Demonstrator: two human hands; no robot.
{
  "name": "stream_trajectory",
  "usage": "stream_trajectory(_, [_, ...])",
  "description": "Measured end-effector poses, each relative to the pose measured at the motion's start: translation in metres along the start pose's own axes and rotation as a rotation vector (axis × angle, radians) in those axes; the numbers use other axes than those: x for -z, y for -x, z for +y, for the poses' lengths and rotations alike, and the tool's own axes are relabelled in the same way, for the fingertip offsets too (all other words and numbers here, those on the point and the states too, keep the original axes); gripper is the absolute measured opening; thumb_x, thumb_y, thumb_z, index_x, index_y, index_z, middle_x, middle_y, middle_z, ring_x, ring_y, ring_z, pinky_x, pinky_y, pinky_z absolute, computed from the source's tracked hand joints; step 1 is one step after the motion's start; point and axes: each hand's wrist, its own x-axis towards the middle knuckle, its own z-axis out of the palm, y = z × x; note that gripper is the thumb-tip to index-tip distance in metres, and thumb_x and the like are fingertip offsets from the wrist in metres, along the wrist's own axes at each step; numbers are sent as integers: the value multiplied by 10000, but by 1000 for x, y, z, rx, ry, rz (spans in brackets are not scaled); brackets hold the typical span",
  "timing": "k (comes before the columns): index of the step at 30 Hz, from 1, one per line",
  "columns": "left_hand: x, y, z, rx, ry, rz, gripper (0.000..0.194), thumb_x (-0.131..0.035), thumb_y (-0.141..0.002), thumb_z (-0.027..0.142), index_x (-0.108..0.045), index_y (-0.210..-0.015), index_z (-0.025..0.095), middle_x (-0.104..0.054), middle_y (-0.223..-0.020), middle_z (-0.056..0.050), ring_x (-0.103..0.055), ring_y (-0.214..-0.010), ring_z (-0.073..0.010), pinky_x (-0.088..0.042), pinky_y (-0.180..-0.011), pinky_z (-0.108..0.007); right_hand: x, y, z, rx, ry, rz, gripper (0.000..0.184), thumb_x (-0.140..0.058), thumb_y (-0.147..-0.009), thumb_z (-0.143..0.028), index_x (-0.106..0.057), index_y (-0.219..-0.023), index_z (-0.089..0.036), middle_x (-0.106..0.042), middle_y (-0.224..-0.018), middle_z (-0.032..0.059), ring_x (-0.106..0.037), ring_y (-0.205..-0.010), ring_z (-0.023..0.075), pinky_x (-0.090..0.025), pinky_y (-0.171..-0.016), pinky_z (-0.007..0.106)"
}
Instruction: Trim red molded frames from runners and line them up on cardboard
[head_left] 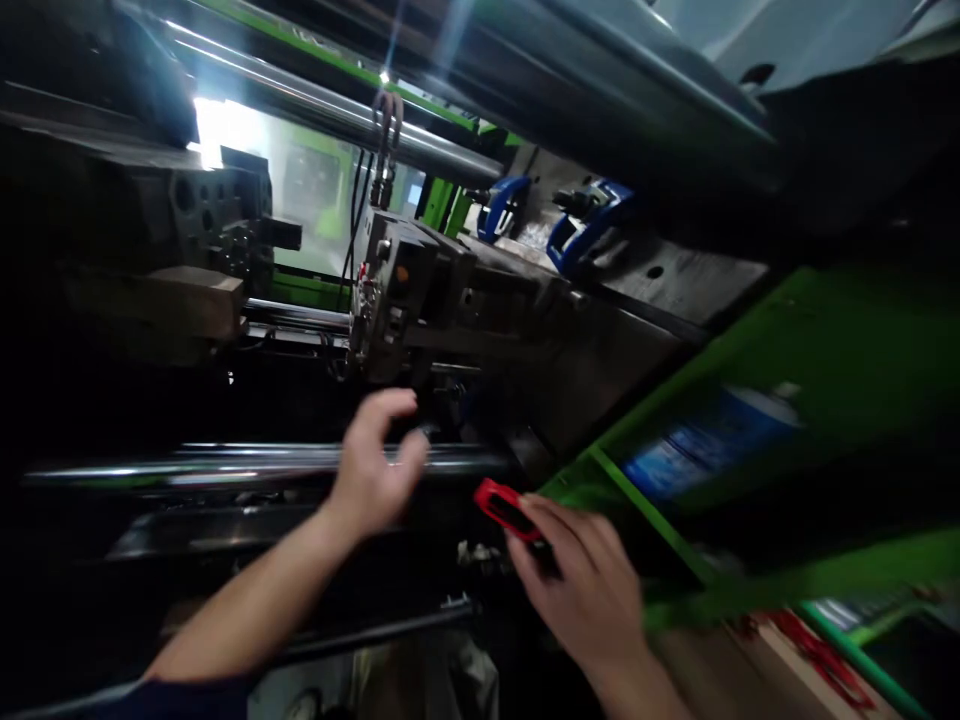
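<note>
Apparently our right hand [577, 590] is curled around the lower edge of a red plastic frame [499, 506], pinching it just clear of the palm. We judge the frame light and stiff, best held by its rim. Our left hand [373, 465] is half-closed above a steel tie bar [262, 465]; whether it pinches anything, we cannot tell. Beyond stand the mold [420, 300] and blue clamps [592, 225].
</note>
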Motion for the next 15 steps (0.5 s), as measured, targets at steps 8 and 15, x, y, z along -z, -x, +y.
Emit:
stream_trajectory(8, [-21, 151, 29, 114, -136, -191, 744, -823, -675, 198, -579, -1365, 332, -626, -1291, -93, -563, -1214, -333, -439, -1064, -509, -16, 40, -59, 209, -252, 172, 371, -543, -969, -52, -530, -1327, -148, -643, -1151, 92, -629, -1026, 220, -580, -820, 367])
stream_trajectory(15, [15, 129, 36, -70, -210, -193, 738, -784, -697, 169, -547, -1384, 302, -575, -1361, -93, -522, -1277, -302, -405, -1114, -461, 29, 37, 11, 215, -115, 57, 196, -684, -953, -165, -663, -1148, -177, -640, -1188, 56, -586, -1153, 263, -498, -1030, 441])
